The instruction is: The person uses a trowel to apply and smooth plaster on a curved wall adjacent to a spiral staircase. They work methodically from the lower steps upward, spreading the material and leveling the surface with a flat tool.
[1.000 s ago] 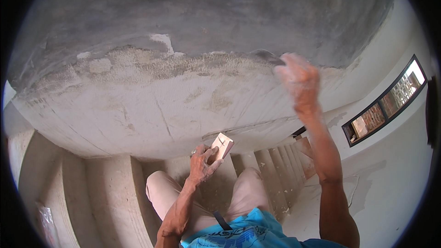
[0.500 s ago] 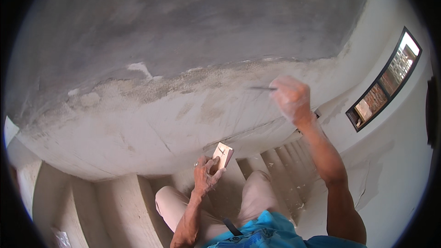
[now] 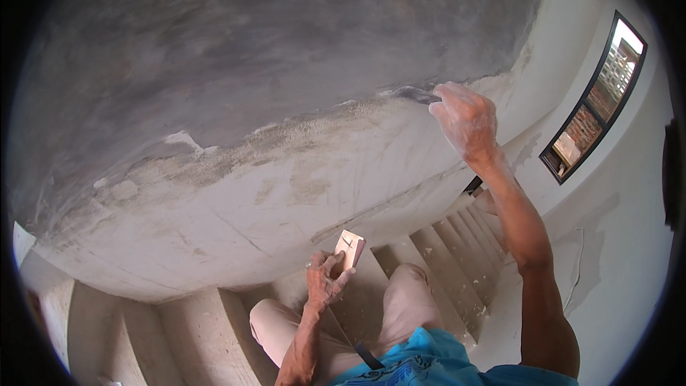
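My right hand [image 3: 468, 120], dusted white, is closed around a putty knife [image 3: 413, 93]; its handle is hidden in the fist. The thin dark blade lies at the wall, along the ragged border between the grey coat [image 3: 286, 50] and the paler lower band [image 3: 236, 207]. Low in front of me, my left hand [image 3: 326, 279] grips a small flat rectangular block [image 3: 349, 247] between thumb and fingers. Its upper face is cream with a dark mark, and its side is reddish. What the block is made of, I cannot tell.
Concrete stairs [image 3: 457, 261] run down to the right, specked with pale bits. More steps [image 3: 186, 322] curve away at left. A black-framed window [image 3: 597, 104] is set in the right-hand white wall. My knees [image 3: 411, 286] are bent over the steps.
My right hand has moved up and slightly right, bringing the blade to the border of the grey coat. The left hand still holds the block; the whole view has shifted a little.
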A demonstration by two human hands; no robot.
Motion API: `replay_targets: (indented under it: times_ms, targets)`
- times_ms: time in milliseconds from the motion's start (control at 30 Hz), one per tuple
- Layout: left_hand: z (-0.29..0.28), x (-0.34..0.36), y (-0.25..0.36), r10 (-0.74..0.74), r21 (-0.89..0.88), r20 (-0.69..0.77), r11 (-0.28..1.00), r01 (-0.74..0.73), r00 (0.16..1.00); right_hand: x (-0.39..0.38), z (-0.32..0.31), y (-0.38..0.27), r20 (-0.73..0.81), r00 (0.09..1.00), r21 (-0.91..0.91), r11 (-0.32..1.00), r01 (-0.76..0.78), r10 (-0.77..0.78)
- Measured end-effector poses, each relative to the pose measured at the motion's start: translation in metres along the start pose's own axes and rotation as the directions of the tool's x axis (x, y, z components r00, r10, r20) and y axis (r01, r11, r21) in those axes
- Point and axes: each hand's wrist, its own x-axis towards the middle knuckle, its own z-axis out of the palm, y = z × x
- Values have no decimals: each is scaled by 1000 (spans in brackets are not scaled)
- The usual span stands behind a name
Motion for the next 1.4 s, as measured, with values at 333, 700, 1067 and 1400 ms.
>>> replay_targets:
  times_ms: [333, 700, 1067, 1400]
  targets:
    - [3, 4, 2, -13, 25, 18, 1000, 13, 1000, -2, 8, -7, -37, 999, 88, 996, -31, 35]
    - [3, 0, -4, -1, 11, 26, 1000, 1, 1000, -7, 15, -17, 51, 995, 133, 986, -96, 90]
    - [1, 2, -1, -9, 13, 16, 1000, 9, 1000, 4, 23, -39, 18, 1000, 184, 983, -27, 24]
    - [2, -2, -1, -57, -28, 9, 998, 57, 998, 6, 16, -43, 19, 1000, 86, 996, 1, -3]
